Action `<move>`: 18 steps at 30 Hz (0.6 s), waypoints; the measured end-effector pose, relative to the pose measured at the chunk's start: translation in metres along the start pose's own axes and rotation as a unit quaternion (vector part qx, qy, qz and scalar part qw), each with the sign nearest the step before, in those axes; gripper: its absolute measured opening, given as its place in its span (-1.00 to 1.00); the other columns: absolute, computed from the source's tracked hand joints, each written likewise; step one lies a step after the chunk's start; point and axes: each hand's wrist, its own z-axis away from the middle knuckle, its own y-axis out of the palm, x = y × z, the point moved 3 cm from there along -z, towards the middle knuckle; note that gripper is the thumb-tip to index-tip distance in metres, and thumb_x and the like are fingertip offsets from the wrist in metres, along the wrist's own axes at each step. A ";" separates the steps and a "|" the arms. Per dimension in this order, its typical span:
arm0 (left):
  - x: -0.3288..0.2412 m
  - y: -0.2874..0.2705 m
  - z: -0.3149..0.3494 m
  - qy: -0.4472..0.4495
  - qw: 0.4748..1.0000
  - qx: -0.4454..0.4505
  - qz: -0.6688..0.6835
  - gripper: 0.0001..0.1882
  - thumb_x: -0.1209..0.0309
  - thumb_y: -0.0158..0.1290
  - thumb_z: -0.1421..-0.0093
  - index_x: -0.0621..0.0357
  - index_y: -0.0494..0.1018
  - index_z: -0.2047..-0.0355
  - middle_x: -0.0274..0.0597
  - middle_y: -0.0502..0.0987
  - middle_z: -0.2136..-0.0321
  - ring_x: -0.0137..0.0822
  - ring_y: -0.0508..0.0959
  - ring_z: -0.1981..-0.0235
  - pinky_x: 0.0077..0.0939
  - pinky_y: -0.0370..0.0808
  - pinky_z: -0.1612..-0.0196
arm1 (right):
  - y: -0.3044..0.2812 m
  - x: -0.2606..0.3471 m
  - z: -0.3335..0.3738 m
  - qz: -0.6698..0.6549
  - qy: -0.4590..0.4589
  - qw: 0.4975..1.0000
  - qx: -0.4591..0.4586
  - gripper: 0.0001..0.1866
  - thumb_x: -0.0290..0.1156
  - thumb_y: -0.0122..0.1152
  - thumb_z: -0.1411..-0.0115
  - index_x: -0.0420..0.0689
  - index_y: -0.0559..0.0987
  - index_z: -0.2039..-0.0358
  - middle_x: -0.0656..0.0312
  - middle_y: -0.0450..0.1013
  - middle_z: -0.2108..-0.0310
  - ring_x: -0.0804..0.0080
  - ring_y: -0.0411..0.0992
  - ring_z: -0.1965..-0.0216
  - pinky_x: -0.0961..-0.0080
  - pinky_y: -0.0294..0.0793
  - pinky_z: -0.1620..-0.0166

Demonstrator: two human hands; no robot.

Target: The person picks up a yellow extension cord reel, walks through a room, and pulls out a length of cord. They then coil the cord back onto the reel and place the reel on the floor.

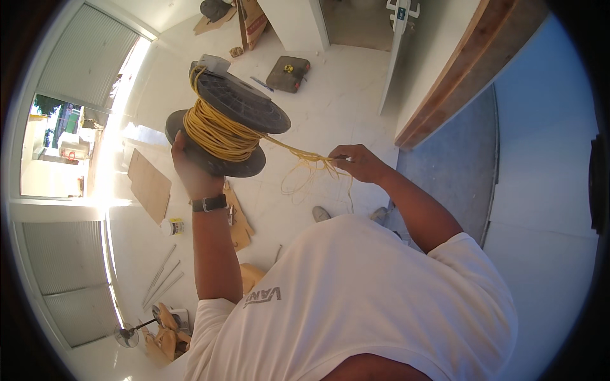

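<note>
A black spool (244, 105) wound with yellow cable (219, 134) is held up, tilted, on the left. My left hand (187, 166) grips it from below by the lower flange, its fingers partly hidden behind the spool. From the winding, a loose length of cable runs right to my right hand (361, 162), whose fingers are pinched on it. Thin yellow strands (309, 166) hang in loops and a tangle just left of that hand.
A dark tool case (288, 74) lies on the white tiled floor ahead. Cardboard pieces (150, 186), a white tub (171, 227), metal rods (162, 279) and a fan (127, 335) are at left. A wooden-edged wall opening (467, 70) stands at right.
</note>
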 end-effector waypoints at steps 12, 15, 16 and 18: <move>0.000 0.013 -0.007 0.023 0.999 -0.042 0.003 -0.41 -0.01 -0.06 -0.40 0.17 0.39 -0.22 -0.09 0.53 -0.17 -0.08 0.52 -0.20 -0.04 0.44 -0.29 | -0.014 0.078 -0.002 0.271 -0.136 0.935 -0.184 -0.73 -0.20 0.37 -0.23 -0.06 0.60 0.14 0.25 0.50 0.39 0.23 0.52 0.35 0.21 0.46 0.20; 0.003 0.015 -0.003 0.019 0.998 -0.054 0.005 -0.42 -0.01 -0.06 -0.40 0.17 0.40 -0.21 -0.09 0.53 -0.16 -0.09 0.52 -0.19 -0.05 0.44 -0.28 | -0.014 0.095 -0.003 0.405 -0.145 0.884 -0.184 -0.67 -0.08 0.37 -0.22 -0.01 0.62 0.12 0.26 0.51 0.40 0.28 0.54 0.38 0.24 0.45 0.22; 0.003 0.016 -0.002 0.017 0.999 -0.051 0.009 -0.43 -0.01 -0.06 -0.40 0.18 0.40 -0.20 -0.09 0.53 -0.16 -0.09 0.52 -0.19 -0.05 0.44 -0.28 | -0.014 0.099 -0.005 0.413 -0.132 0.882 -0.183 -0.65 -0.06 0.37 -0.23 -0.01 0.62 0.11 0.26 0.52 0.40 0.29 0.54 0.39 0.25 0.45 0.22; 0.005 0.017 0.002 0.007 0.998 -0.070 0.009 -0.43 0.00 -0.06 -0.40 0.17 0.40 -0.20 -0.09 0.53 -0.16 -0.09 0.52 -0.18 -0.06 0.44 -0.28 | -0.010 0.104 -0.009 0.434 -0.097 0.876 -0.184 -0.61 -0.02 0.36 -0.23 0.00 0.62 0.08 0.26 0.53 0.41 0.31 0.55 0.39 0.27 0.45 0.24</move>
